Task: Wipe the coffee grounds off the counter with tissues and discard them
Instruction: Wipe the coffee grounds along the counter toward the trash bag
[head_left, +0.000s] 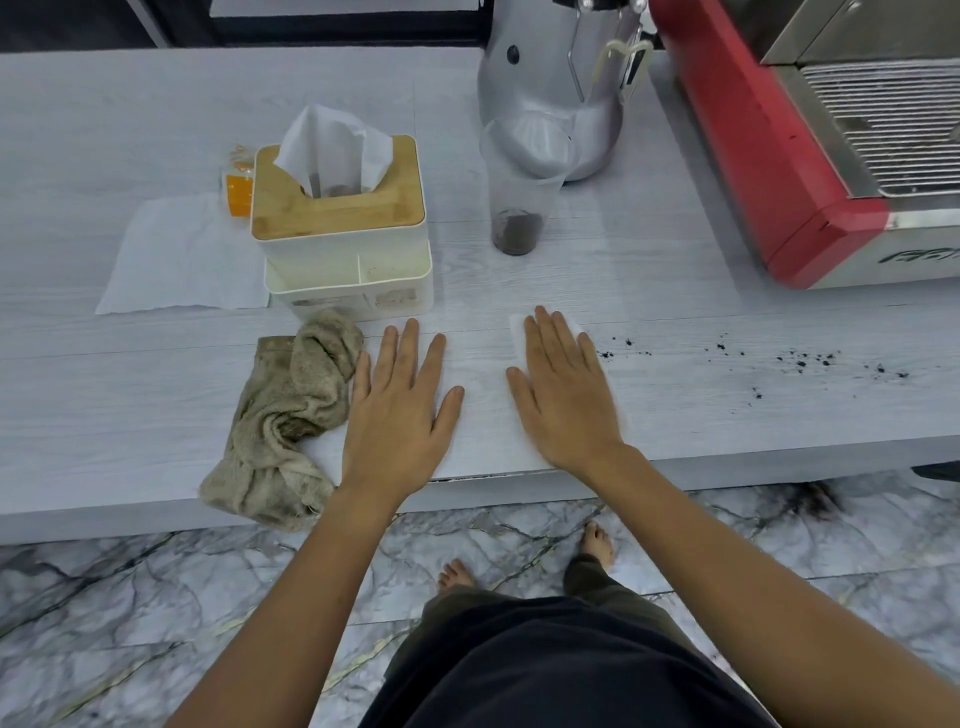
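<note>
Soft, even overhead light casts only faint shadows, the wide-angle lens bends the counter (156, 130) edges near the frame borders, and focus is slightly soft throughout.

A single head-worn view looks steeply down, close over the counter (156, 130) edge and floor (130, 597).

espresso machine (810, 156) cut off right | tissue (483, 410) partly hidden under hands
</note>
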